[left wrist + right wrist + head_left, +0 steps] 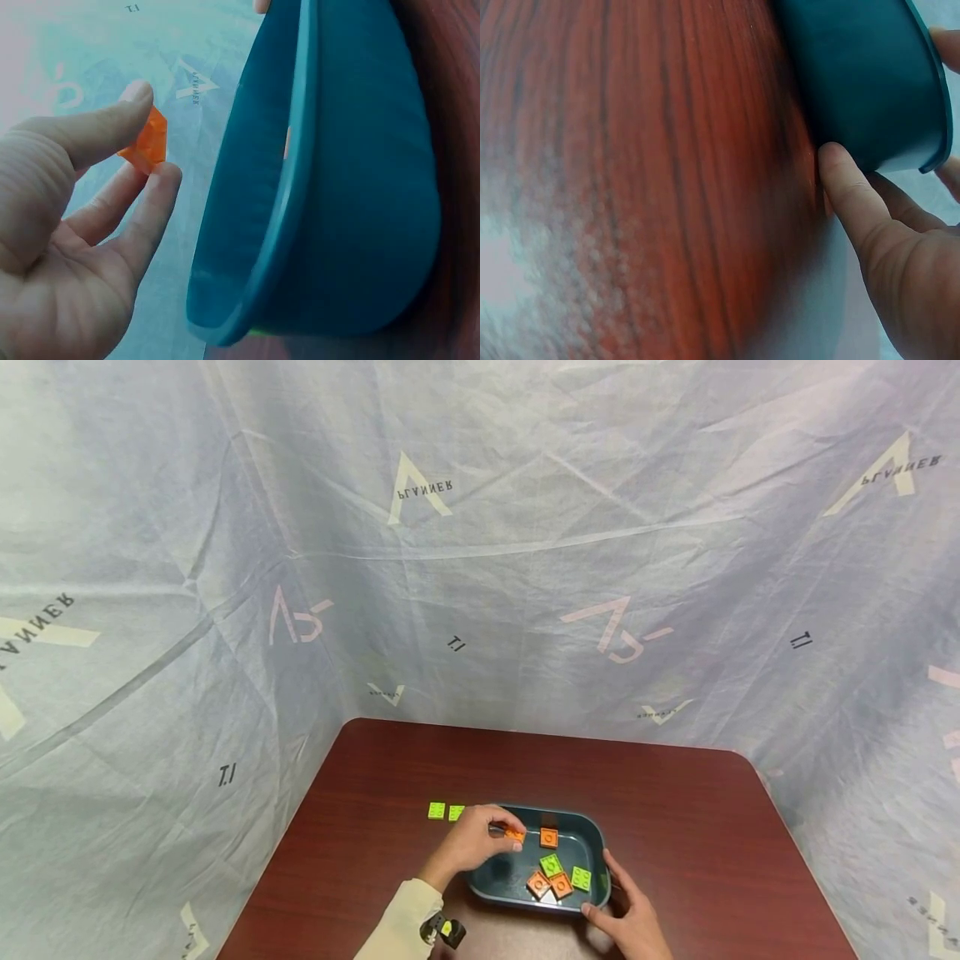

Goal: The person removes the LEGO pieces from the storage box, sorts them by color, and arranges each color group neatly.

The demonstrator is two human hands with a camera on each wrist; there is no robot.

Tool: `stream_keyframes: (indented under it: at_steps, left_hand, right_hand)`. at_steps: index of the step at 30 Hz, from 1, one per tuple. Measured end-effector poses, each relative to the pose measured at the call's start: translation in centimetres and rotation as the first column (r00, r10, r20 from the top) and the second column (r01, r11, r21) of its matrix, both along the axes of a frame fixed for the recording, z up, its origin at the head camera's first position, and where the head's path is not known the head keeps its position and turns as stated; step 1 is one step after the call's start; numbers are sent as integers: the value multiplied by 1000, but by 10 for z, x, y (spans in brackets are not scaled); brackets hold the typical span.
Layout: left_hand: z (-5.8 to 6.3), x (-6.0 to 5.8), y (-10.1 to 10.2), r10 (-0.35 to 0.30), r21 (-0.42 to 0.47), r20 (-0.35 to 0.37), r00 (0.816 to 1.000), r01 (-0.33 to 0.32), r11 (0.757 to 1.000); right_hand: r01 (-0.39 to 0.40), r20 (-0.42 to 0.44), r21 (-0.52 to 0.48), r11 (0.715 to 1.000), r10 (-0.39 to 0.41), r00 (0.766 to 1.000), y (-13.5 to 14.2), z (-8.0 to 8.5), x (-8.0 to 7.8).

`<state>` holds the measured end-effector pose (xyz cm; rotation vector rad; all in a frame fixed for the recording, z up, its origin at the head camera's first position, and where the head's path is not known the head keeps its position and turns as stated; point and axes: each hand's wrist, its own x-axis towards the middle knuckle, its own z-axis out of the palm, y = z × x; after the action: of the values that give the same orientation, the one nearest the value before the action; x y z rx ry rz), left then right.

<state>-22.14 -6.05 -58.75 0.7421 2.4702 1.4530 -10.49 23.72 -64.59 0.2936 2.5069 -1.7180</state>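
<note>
My left hand [474, 838] is over the left part of a dark teal plastic tray [517, 902], pinching an orange toy brick [152, 142] between thumb and fingertips. In the left wrist view the brick is beside the tray's rim. The right hand [632, 917] holds the tray's near right corner, its thumb at the front wall and its fingers along the right end. Inside the tray lie several loose bricks, among them an orange brick [549, 837] near the back wall, a lime green brick [551, 865] in the middle and another green brick [581, 878] at the right.
Two lime green bricks, the outer brick [437, 811] and the inner brick [456, 812], lie side by side on the reddish-brown table [675, 810] left of the tray. Pale printed fabric [510, 610] hangs behind the table and along its sides.
</note>
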Motion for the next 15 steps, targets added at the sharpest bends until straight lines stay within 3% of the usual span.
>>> stream_keyframes:
  at_steps: [8,15]
  left_hand:
    - [4,0,-10,80,25,29,996,-81,996]
    - [8,-3,-21,101,68,25,995,-103,992]
  right_hand:
    - [3,-9,-4,1000,-3,1000,-1,1,0]
    - [1,-11,-2,1000,-1,1000,-1,1,0]
